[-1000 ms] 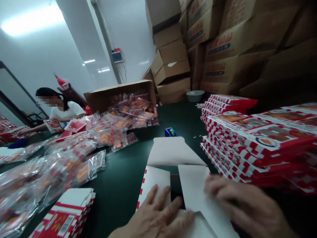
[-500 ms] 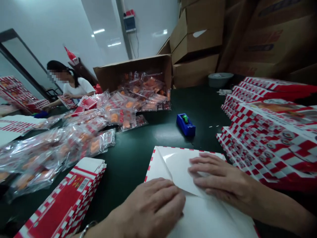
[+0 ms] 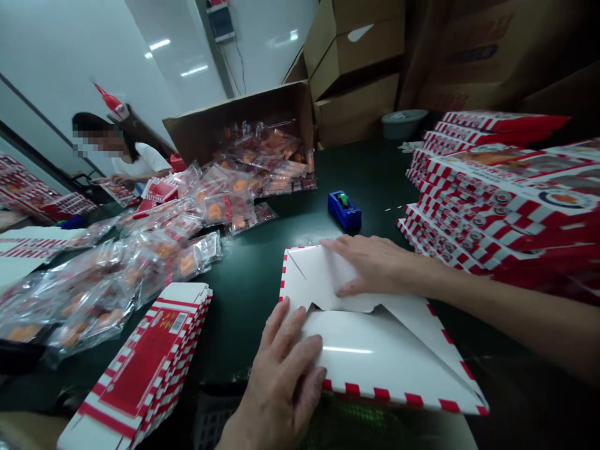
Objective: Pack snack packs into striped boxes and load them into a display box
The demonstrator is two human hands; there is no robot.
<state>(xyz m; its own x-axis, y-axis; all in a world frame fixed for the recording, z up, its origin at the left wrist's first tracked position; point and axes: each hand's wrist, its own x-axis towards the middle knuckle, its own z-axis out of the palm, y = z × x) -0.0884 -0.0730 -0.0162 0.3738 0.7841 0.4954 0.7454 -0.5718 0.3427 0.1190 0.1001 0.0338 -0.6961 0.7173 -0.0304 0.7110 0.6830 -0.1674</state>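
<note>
A flat white cardboard box [image 3: 375, 359] with red-and-white edging lies at the front of the dark green table, its white flaps folded inward. On its left side rests my left hand [image 3: 284, 381], fingers spread over the near flap. My right hand [image 3: 375, 265] lies flat across the far flap with its fingers stretched out. Between the flaps a slightly raised, curved gap shows. Just beyond the box stands a blue tape dispenser [image 3: 345, 211] with a green roll. To the left is a stack of flattened red-and-white cartons [image 3: 140, 365].
Clear bags with orange contents [image 3: 154, 256] cover the table's left side and spill from a large brown carton [image 3: 197, 134]. Stacked checked boxes [image 3: 497, 200] stand at right. Behind are a grey basin [image 3: 403, 125] and brown cartons [image 3: 360, 100]. A co-worker [image 3: 140, 159] sits far left.
My right hand has shifted to the box's far edge, and my left hand has opened out on its left side. The near flap now lies folded over. The view has tilted down.
</note>
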